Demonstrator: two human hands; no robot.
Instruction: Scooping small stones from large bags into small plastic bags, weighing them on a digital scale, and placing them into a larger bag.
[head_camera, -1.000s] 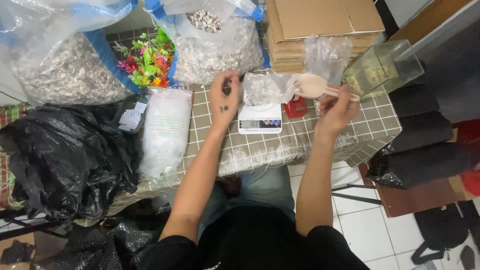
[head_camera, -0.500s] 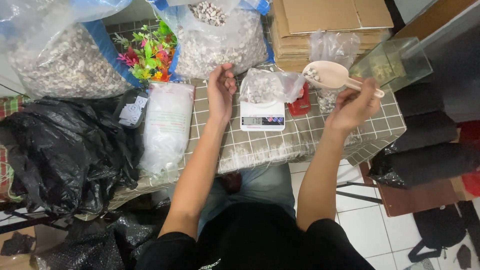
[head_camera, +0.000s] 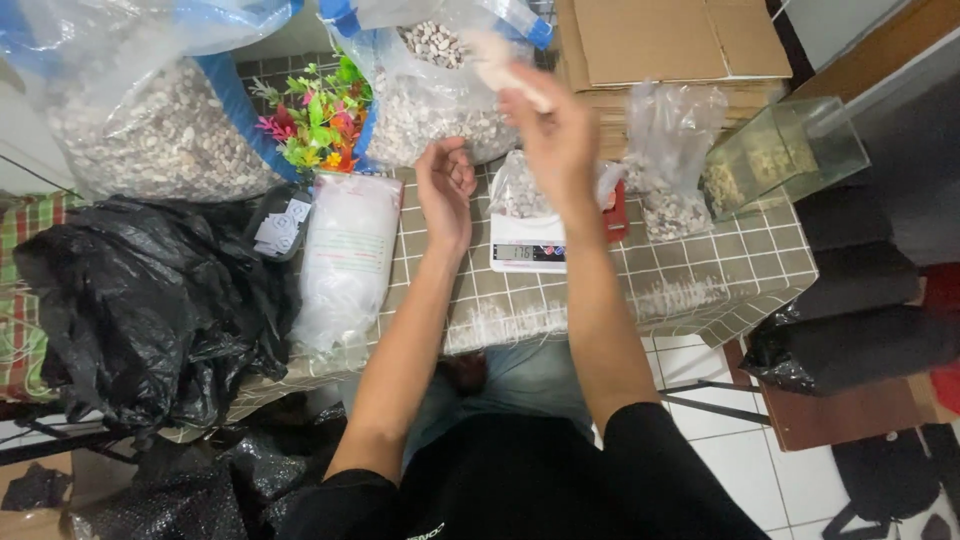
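Observation:
My right hand (head_camera: 556, 130) is raised over the table, shut on a pale scoop (head_camera: 497, 62) held above a big open clear sack of pale beans (head_camera: 440, 100). My left hand (head_camera: 446, 185) rests loosely curled, holding nothing, beside a small clear bag of beans (head_camera: 520, 190) that sits on a white digital scale (head_camera: 527, 253). The scoop is blurred, so its contents cannot be made out.
A tiled table (head_camera: 690, 280) carries a bundle of clear bags (head_camera: 345, 260), plastic flowers (head_camera: 315, 120), another bean sack (head_camera: 160, 140), a small bean bag (head_camera: 672, 210), a clear box (head_camera: 780, 160) and cardboard (head_camera: 660, 50). Black bags (head_camera: 150, 300) lie at the left, more (head_camera: 860, 330) at the right.
My right hand has swung the scoop from the right of the scale leftward and up to over the big bean sack. My left hand has stayed by the small bag.

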